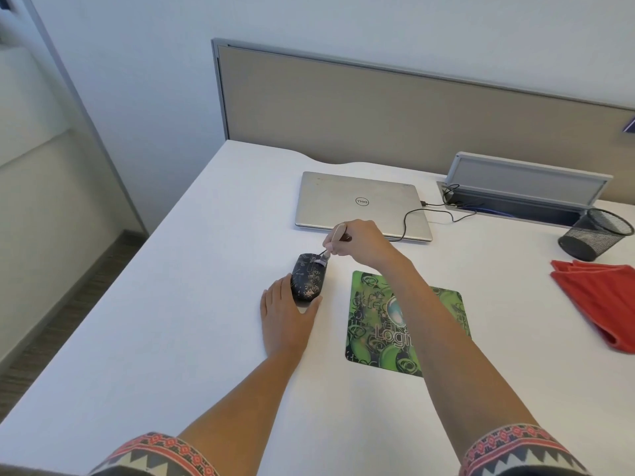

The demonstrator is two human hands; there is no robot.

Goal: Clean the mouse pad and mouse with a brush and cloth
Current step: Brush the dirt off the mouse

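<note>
A dark patterned mouse, speckled with light crumbs, lies on the white desk left of the green mouse pad. My left hand cups the mouse's near end, palm flat on the desk. My right hand grips a small brush by its wooden handle, and the bristles touch the mouse's far end. My right forearm crosses over the mouse pad and hides its middle. A red cloth lies folded at the right edge.
A closed silver laptop sits behind the mouse, its black cable running to an open cable tray. A black mesh cup lies tipped on its side near the cloth. A beige partition backs the desk.
</note>
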